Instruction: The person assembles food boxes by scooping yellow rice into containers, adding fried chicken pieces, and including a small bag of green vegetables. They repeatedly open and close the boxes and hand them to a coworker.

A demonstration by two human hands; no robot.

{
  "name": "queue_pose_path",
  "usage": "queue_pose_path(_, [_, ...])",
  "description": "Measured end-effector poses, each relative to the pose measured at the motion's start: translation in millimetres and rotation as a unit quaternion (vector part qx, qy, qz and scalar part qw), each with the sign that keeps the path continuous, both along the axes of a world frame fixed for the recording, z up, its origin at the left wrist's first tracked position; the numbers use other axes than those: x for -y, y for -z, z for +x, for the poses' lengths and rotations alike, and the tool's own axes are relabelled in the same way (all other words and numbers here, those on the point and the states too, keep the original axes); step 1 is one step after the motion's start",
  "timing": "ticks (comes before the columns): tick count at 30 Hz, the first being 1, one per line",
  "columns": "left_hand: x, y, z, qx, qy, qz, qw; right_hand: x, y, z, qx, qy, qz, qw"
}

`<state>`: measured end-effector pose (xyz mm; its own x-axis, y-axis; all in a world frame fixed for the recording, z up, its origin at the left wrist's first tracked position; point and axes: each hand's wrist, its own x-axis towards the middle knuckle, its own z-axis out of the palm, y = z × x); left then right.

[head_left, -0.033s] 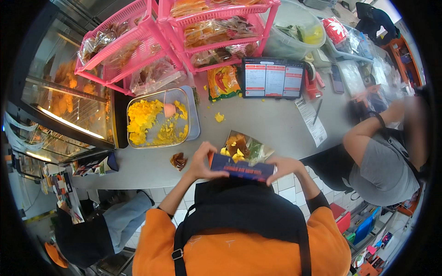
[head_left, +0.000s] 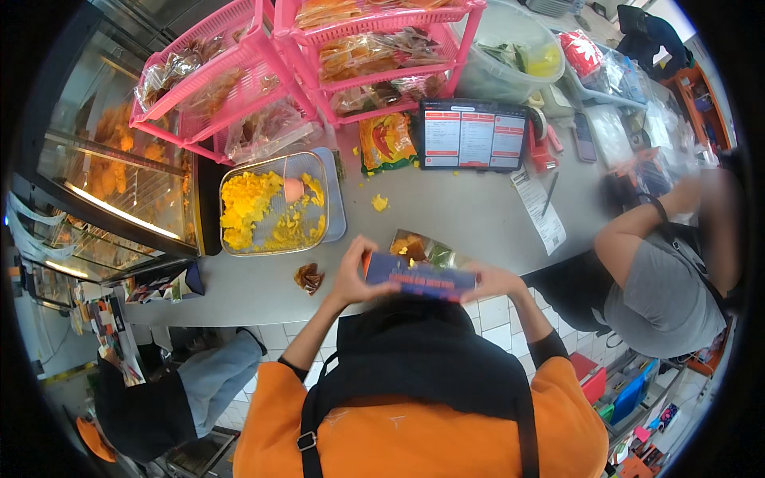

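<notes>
At the counter's near edge, my left hand [head_left: 351, 277] and my right hand [head_left: 498, 283] grip the two ends of a dark blue cardboard box [head_left: 421, 276] with an orange end. Thumbs lie along its near wall, which is slightly blurred. Over that wall a bag of brown sauce [head_left: 409, 244] shows, with bits of yellow food and a clear packet with green contents [head_left: 441, 255]; the rest of the inside is hidden. To the left of my left hand, a small brown packet [head_left: 308, 278] lies on the counter.
A metal tray [head_left: 275, 252] of yellow food stands on the left, before pink racks [head_left: 231, 84] of bagged food. Farther back are a yellow packet [head_left: 388, 143], a tablet [head_left: 472, 135] and a red tape dispenser [head_left: 543, 143]. A receipt [head_left: 539, 209] and another person [head_left: 661, 279] are on the right.
The box has moved slightly away from me, its near wall now covering more of the food inside. Both hands have shifted with it.
</notes>
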<state>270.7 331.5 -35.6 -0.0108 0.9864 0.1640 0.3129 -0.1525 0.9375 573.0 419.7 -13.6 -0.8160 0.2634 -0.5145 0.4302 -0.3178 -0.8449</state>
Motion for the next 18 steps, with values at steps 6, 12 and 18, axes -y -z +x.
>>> queue_pose_path(6, [-70.0, 72.4, 48.1, 0.161, -0.189, -0.251, 0.936, -18.8, 67.7, -9.8, 0.095, 0.394, 0.245, 0.881])
queue_pose_path(12, [-92.6, 68.2, 64.1, -0.008, -0.208, -0.277, 0.938, -22.3, 104.0, -5.8, 0.208, 0.493, 0.143, 0.832])
queue_pose_path(18, [-86.0, 53.5, 50.7, 0.117, -0.222, -0.290, 0.923, -23.4, 76.9, -14.0, 0.218, 0.446, 0.261, 0.828])
